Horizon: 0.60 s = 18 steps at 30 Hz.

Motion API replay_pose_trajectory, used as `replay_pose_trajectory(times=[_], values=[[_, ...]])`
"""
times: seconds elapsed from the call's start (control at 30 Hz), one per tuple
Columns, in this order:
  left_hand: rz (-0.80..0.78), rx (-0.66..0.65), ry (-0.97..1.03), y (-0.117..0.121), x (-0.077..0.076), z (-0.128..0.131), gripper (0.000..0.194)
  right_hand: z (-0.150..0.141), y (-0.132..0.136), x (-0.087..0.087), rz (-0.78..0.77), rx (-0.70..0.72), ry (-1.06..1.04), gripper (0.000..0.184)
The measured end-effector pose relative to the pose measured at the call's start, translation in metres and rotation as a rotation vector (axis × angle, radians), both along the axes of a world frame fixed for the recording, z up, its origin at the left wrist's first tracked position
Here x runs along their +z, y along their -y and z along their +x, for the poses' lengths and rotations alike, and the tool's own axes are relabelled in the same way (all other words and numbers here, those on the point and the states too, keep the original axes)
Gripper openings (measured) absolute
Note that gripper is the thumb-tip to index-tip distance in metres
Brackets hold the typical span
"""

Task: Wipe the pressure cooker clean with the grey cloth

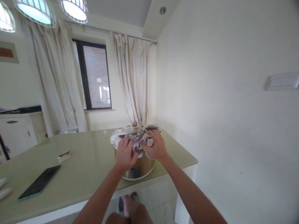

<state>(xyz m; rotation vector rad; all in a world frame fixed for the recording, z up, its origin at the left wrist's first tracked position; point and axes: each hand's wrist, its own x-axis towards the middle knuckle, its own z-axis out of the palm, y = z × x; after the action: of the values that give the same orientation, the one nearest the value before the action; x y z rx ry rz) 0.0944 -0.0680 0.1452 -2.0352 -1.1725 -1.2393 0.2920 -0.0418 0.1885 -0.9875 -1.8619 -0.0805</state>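
A round rice cooker (147,167) with a gold-brown body, white base rim and white lid (114,138) stands near the table's front edge. A small dark panel (133,173) shows low on its front. My left hand (126,153) grips the front left of the lid, fingers bent over the top and thumb at the front edge. My right hand (157,145) is closed on a patterned grey-and-cream cloth (137,135), which lies bunched across the top of the lid. The cloth and both hands hide much of the lid.
On the green tabletop (91,155), a dark phone (40,182) and a small white case (64,157) lie to the left. White objects (4,193) show at the left edge. A white wall (224,124) rises along the right side. Curtains (134,71) hang behind.
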Motion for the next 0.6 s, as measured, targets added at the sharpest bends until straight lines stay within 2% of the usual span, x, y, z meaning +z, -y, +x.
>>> replay_pose_trajectory(times=[0.1,0.17,0.23,0.3,0.37,0.47,0.6], values=[[-0.02,-0.016,0.001,0.002,0.002,0.001,0.031,0.0,-0.021,0.016,-0.111,0.017,0.021,0.038],[-0.035,-0.045,-0.003,0.003,0.004,0.001,0.034,-0.002,-0.049,0.034,-0.275,0.003,0.022,0.039],[-0.043,-0.064,-0.007,0.005,0.006,0.001,0.035,-0.005,-0.08,0.05,-0.406,-0.073,0.041,0.047],[-0.053,-0.069,-0.009,0.005,0.006,0.0,0.036,-0.01,-0.106,0.06,-0.45,-0.129,0.099,0.053],[-0.06,-0.068,-0.005,0.005,0.006,-0.001,0.036,-0.014,-0.122,0.065,-0.435,-0.109,0.163,0.057],[-0.066,-0.072,-0.005,0.003,0.004,-0.001,0.037,-0.015,-0.127,0.064,-0.394,-0.029,0.222,0.059],[-0.077,-0.071,0.007,0.001,0.004,-0.001,0.037,-0.004,-0.097,0.051,-0.318,-0.012,0.24,0.042]])
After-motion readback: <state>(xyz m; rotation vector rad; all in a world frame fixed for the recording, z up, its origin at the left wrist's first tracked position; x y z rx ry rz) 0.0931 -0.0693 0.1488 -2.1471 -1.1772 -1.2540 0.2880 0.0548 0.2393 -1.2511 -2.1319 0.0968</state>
